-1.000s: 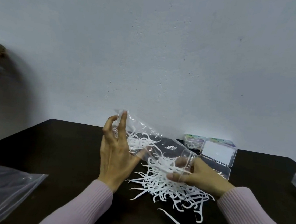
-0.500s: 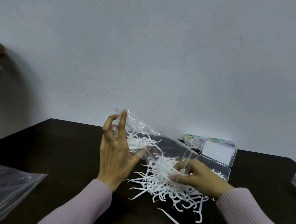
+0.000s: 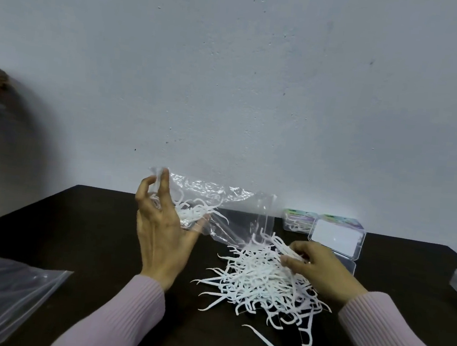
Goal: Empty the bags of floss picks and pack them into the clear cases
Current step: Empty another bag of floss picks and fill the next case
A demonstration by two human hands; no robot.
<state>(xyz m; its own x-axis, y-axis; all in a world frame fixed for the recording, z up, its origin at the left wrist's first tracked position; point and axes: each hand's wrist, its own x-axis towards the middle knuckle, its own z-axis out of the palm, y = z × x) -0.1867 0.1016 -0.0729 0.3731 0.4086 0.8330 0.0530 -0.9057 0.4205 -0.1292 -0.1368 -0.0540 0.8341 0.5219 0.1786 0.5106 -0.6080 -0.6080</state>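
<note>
Holding a clear bag (image 3: 217,214) aloft by one corner, the left hand (image 3: 163,231) pinches the plastic just left of the pile of floss picks (image 3: 263,283) on the dark desk (image 3: 89,228); a few picks remain inside. Right of the pile's top, the right hand (image 3: 321,272) pinches several picks. Clear cases (image 3: 336,237) stand beyond the pile.

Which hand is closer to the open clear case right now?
Right. The right hand lies on the floss picks beside the open clear case; the left hand holds the bag farther left.
</note>
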